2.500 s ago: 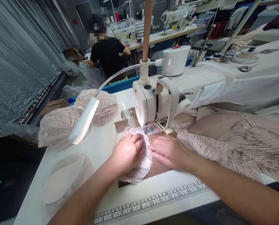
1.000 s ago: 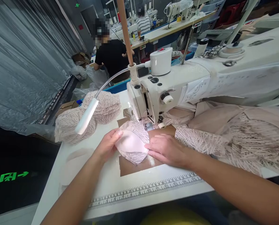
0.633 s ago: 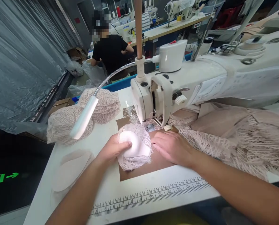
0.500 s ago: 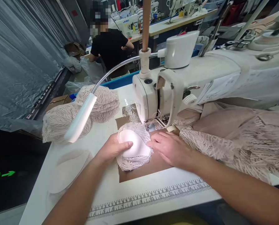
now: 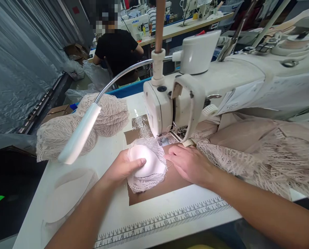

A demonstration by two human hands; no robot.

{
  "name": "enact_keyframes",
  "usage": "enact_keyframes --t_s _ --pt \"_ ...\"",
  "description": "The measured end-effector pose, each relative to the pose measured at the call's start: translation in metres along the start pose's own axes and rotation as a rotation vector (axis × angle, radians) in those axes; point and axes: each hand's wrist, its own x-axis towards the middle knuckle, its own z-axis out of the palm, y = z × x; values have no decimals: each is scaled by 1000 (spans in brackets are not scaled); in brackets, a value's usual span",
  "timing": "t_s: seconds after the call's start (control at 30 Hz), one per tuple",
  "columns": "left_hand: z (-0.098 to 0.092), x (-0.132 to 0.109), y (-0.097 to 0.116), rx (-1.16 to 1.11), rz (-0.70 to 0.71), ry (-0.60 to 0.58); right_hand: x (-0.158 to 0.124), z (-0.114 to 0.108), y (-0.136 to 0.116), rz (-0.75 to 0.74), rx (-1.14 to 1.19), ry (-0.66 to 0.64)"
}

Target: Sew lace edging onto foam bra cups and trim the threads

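Note:
A white moulded bra cup [image 5: 146, 162] with beige lace [image 5: 141, 186] around it lies beneath the sewing machine head [image 5: 159, 107], its far edge close to the needle area. My left hand [image 5: 125, 164] grips its left side, thumb pressed on the smooth inner face and the other fingers hidden underneath. At the cup's right edge, my right hand [image 5: 188, 162] rests palm down over the brown sheet [image 5: 154, 193]. Its fingers are bent and close together, with fingertips touching the lace edge. A thin loose thread shows beside them; whatever they pinch is hidden.
Stacked lace cups [image 5: 102, 114] sit at the back left under a lamp [image 5: 79, 135]. Another pale cup [image 5: 66, 197] lies near my left forearm. Lace fabric [image 5: 268, 155] is heaped on the right. A printed ruler [image 5: 165, 221] runs along the front. A person [image 5: 115, 52] sits beyond.
The view has shifted slightly, so most things sit a little further left. My left hand still holds the cup. The right hand stays by its edge, where a loose thread now shows.

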Motion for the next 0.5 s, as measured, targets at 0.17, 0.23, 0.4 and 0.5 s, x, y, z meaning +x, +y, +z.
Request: enact_keyframes --t_s 0.17,0.23,0.4,0.5 --pt "2 0 -2 -16 16 16 -1 -1 -1 33 -24 -20" --pt "3 1 -3 -27 22 16 -1 0 -1 27 -42 -7" --pt "4 2 -4 -14 47 48 2 2 -1 51 -66 -17" --pt "4 4 -3 -10 68 80 4 2 -2 68 -65 1"
